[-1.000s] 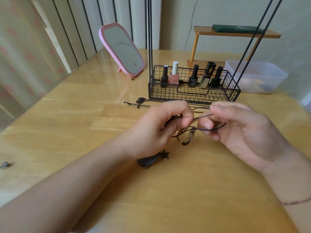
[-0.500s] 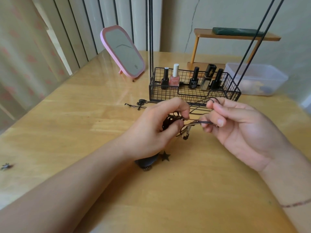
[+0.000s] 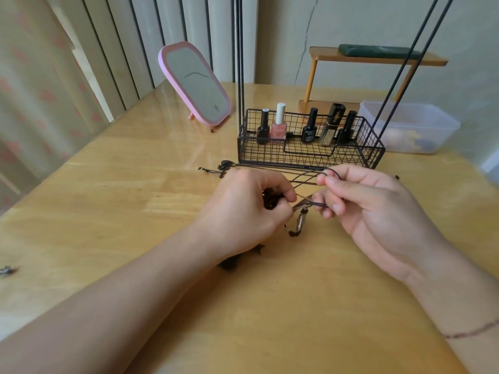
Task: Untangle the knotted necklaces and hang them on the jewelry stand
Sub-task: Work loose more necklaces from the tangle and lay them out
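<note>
A knot of dark cord necklaces (image 3: 299,205) hangs between my hands just above the wooden table (image 3: 135,190). My left hand (image 3: 243,211) grips a dark bunched part of the tangle, and a small brown pendant (image 3: 299,224) dangles below it. My right hand (image 3: 359,203) pinches a black cord loop (image 3: 328,172) between thumb and forefinger. Behind them stands the black wire jewelry stand (image 3: 310,155), its thin rods rising out of view. A dark star charm (image 3: 259,249) lies under my left wrist.
Several nail polish bottles (image 3: 278,128) stand in the stand's basket. A pink mirror (image 3: 195,85) leans at the back left, a clear plastic box (image 3: 410,128) and a small wooden shelf (image 3: 375,58) at the back right. Another dark necklace (image 3: 224,167) lies before the basket.
My right hand has drawn the cord loop up and away from the left hand, spreading the cords apart. The brown pendant now hangs lower.
</note>
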The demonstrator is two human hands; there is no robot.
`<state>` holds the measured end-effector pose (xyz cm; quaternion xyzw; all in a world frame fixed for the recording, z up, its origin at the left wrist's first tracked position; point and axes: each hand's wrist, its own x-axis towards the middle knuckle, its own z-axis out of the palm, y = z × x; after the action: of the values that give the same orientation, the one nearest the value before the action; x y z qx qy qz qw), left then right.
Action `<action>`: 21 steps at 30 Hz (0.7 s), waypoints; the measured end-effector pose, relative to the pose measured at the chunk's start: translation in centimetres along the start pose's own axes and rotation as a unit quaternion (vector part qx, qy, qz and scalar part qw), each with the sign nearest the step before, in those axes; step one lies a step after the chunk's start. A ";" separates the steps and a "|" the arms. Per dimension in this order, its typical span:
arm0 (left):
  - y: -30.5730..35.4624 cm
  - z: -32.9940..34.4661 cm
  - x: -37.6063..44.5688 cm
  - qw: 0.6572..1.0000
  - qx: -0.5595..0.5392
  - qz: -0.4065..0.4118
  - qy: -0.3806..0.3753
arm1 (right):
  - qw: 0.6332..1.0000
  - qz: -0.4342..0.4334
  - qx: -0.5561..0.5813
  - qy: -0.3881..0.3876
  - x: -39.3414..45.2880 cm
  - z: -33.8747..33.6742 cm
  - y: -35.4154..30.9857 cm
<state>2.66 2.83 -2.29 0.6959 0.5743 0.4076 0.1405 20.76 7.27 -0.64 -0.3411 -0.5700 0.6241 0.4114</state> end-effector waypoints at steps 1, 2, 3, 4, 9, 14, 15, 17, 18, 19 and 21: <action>0.0 -0.1 0.0 1.000 -0.002 -0.010 -0.018 | 1.000 0.001 0.002 -0.004 0.0 0.1 0.0; -0.1 -0.1 0.0 0.999 -0.006 -0.018 -0.035 | 1.000 0.002 0.000 -0.006 -0.1 0.2 0.1; -0.1 -0.2 0.0 0.998 -0.009 -0.023 -0.051 | 1.000 0.002 -0.004 -0.007 -0.1 0.3 0.1; -0.2 -0.3 0.0 0.998 -0.011 -0.025 -0.064 | 1.000 0.001 -0.012 -0.007 -0.1 0.3 0.2; -0.1 -0.6 -0.1 0.993 -0.008 -0.020 -0.117 | 0.999 0.000 -0.043 -0.018 -0.1 0.2 0.1; 0.2 -0.7 -0.1 0.990 -0.012 -0.006 -0.139 | 0.994 0.055 0.077 -0.052 -0.1 0.2 -0.1; 0.2 -0.8 -0.1 0.989 -0.015 -0.005 -0.144 | 0.991 0.067 0.106 -0.055 0.0 0.2 -0.2; 0.4 -0.8 -0.1 0.988 -0.014 0.004 -0.151 | 0.980 0.086 0.167 -0.059 0.1 0.3 -0.4; 0.4 -0.8 -0.1 0.989 -0.012 0.010 -0.150 | 0.974 0.092 0.199 -0.060 0.1 0.3 -0.5; 0.5 -0.7 -0.1 0.989 -0.011 0.013 -0.148 | 0.967 0.096 0.230 -0.060 0.1 0.3 -0.5; 0.4 -0.6 -0.1 0.989 -0.011 0.016 -0.145 | 0.955 0.097 0.272 -0.065 0.0 0.3 -0.5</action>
<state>2.50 2.45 -1.64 0.7553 0.5321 0.3109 0.2230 20.57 7.16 -0.11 -0.2286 -0.3685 0.8130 0.3886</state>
